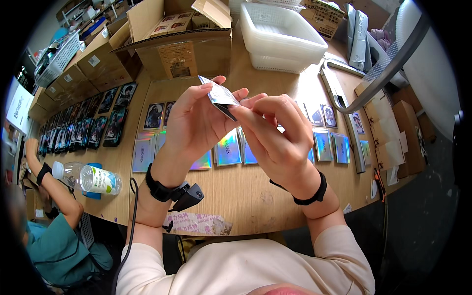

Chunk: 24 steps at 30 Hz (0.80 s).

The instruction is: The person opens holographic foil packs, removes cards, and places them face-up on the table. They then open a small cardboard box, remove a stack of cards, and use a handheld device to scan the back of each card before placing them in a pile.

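Above the table, my left hand grips a small shiny stack of cards between thumb and fingers. The stack is tilted, with a dark gap along its lower edge. My right hand pinches the stack's near corner with thumb and forefinger. Beneath my hands runs a row of silver holographic packets, partly hidden by them. Behind it lies a row of picture cards, one of them a framed portrait card at the left and another at the right.
Dark illustrated packs lie in rows at the left, near a plastic water bottle. An opened cardboard box and white plastic baskets stand at the back. A metal frame and a utility knife are right. A co-worker's arm reaches in left.
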### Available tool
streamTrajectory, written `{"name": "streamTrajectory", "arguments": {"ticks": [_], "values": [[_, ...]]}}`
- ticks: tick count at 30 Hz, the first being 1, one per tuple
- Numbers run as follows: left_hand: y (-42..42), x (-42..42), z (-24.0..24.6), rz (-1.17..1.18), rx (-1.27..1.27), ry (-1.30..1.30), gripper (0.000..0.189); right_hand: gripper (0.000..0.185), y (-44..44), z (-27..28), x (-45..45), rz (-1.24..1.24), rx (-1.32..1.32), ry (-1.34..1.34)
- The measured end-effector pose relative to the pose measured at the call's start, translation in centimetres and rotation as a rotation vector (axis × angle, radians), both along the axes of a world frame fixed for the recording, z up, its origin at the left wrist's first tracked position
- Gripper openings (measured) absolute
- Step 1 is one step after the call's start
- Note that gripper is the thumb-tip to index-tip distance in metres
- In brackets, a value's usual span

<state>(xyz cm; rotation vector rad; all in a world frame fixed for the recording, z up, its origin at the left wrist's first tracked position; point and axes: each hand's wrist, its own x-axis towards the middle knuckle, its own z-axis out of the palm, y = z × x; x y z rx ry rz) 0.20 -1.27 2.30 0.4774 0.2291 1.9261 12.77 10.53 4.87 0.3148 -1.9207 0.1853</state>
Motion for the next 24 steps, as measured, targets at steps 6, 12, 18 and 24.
{"name": "streamTrajectory", "arguments": {"ticks": [6,12,18,24], "values": [[0.0,-0.2,-0.2,-0.041,0.013,-0.02,0.046,0.032,0.1,0.1,0.2,0.037,0.009,-0.001],[0.0,-0.3,-0.4,-0.052,0.009,-0.02,0.047,0.027,-0.2,0.3,0.3,0.006,0.02,-0.008],[0.2,0.4,0.3,0.037,0.024,0.091,0.021,0.02,-0.5,0.4,0.5,-0.099,-0.028,-0.011],[0.9,1.5,0.7,0.452,-0.143,0.32,0.02,0.011,0.4,-0.5,-0.7,-0.08,-0.37,-0.085]]}}
